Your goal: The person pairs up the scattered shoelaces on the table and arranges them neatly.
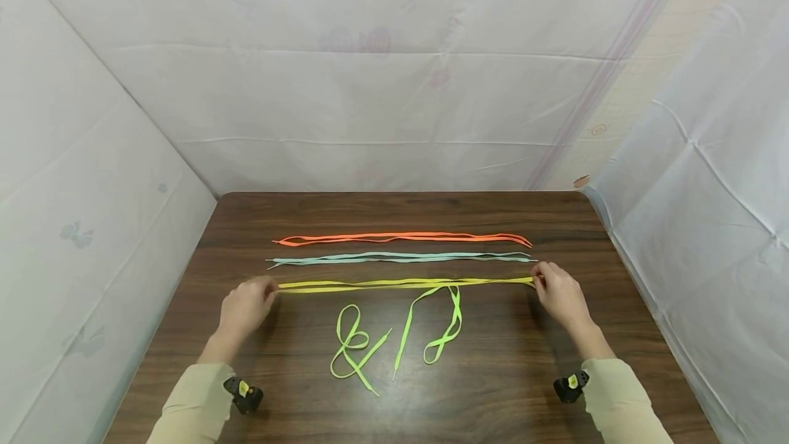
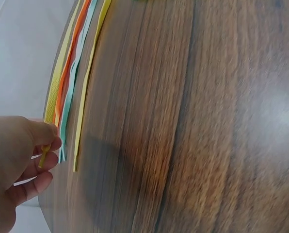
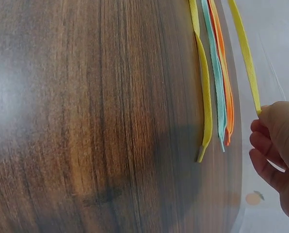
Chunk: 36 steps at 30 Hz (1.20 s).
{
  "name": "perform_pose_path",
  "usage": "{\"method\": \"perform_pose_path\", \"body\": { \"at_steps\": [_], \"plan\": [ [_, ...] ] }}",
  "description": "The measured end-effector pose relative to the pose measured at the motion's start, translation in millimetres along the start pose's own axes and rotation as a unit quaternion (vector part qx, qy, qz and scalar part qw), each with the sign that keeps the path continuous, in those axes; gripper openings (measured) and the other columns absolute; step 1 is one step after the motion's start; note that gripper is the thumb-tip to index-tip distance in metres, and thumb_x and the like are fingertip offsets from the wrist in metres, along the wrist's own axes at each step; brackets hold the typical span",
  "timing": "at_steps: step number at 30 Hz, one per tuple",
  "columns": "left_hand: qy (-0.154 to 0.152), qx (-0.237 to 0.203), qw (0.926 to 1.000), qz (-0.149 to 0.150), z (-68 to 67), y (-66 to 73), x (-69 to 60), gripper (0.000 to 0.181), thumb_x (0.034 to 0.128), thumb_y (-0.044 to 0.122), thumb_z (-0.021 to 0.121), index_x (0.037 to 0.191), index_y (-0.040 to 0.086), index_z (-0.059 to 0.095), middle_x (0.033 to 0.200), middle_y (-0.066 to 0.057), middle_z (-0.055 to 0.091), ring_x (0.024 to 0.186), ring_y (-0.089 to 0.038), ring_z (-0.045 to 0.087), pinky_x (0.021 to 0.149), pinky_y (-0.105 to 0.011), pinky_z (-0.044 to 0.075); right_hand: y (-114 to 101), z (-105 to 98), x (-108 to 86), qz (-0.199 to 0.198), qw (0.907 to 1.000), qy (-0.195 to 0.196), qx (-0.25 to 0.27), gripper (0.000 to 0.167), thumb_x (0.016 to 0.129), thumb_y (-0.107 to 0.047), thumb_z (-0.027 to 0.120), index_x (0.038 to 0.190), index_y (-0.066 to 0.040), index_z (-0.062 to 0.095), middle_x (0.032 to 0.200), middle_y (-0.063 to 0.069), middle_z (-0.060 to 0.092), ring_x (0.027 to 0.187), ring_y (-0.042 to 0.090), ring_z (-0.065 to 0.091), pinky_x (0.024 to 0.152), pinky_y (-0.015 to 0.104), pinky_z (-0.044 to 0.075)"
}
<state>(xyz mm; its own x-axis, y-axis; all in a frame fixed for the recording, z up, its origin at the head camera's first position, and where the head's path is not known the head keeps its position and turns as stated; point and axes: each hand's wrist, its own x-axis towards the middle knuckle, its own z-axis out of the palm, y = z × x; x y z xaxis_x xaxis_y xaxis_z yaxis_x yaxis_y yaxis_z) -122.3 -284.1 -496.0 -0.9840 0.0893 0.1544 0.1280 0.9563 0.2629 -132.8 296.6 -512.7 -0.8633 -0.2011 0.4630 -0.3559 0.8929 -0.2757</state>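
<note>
Two yellow shoelace strands stretch across the middle of the table in the head view. One yellow shoelace [image 3: 247, 58] is held near its ends, raised off the table: my left hand [image 1: 245, 307] pinches it with its tip [image 2: 42, 159] poking out below the fingers, and my right hand [image 1: 559, 293] pinches the other end between thumb and fingers. Another yellow shoelace [image 3: 205, 97] lies on the table beside it, ends free. Just beyond lies a pair of mint shoelaces [image 1: 345, 262], then orange shoelaces [image 1: 407, 233], all roughly parallel.
Nearer me, a lime-green shoelace [image 1: 376, 346] lies in loose loops left of centre. Another lime-green shoelace [image 1: 404, 336] curls to its right, reaching up to the yellow strands. The brown wooden table [image 1: 308, 406] is bordered by pale sheeting [image 1: 382, 108] at the back and sides.
</note>
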Motion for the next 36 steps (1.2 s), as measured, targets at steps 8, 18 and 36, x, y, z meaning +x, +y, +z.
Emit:
{"method": "perform_pose_path", "body": {
  "at_steps": [8, 18, 36],
  "plan": [
    [0.010, 0.010, 0.9998, -0.012, -4.0, -10.9, 6.2, 0.005, 0.0808, 0.008, 0.067, 0.085, 0.005, 0.064, 0.082, -0.013, 0.066, 0.061, -0.024, 0.060, 0.044, -0.037, 0.043, 2, -2, 1.9, -0.002, 1.0000, -0.004, -0.006, 0.016, 0.072, 0.005, 0.069, 0.082, -0.003, 0.059, 0.072, 0.008, 0.057, 0.061, 0.022, 0.056, 0.052, 0.040, 0.046],
    [0.003, 0.012, 0.9996, -0.026, -4.3, -19.1, 15.8, 0.006, 0.0818, 0.006, 0.064, 0.087, 0.003, 0.065, 0.085, -0.016, 0.066, 0.064, -0.026, 0.060, 0.047, -0.040, 0.045, 7, 1, 6.0, 0.002, 0.9995, -0.023, -0.021, 0.012, 0.074, 0.004, 0.067, 0.082, -0.003, 0.061, 0.073, 0.008, 0.057, 0.061, 0.024, 0.054, 0.052, 0.041, 0.045],
    [-0.010, -0.003, 0.9976, -0.069, 13.2, -26.3, 28.9, 0.012, 0.0834, 0.006, 0.060, 0.092, 0.004, 0.067, 0.087, -0.015, 0.064, 0.073, -0.033, 0.061, 0.053, -0.046, 0.046, 15, 21, 14.8, 0.042, 0.9971, -0.059, -0.022, 0.010, 0.076, 0.001, 0.066, 0.083, -0.003, 0.061, 0.075, 0.010, 0.058, 0.065, 0.028, 0.058, 0.057, 0.045, 0.046]
  ]
}}
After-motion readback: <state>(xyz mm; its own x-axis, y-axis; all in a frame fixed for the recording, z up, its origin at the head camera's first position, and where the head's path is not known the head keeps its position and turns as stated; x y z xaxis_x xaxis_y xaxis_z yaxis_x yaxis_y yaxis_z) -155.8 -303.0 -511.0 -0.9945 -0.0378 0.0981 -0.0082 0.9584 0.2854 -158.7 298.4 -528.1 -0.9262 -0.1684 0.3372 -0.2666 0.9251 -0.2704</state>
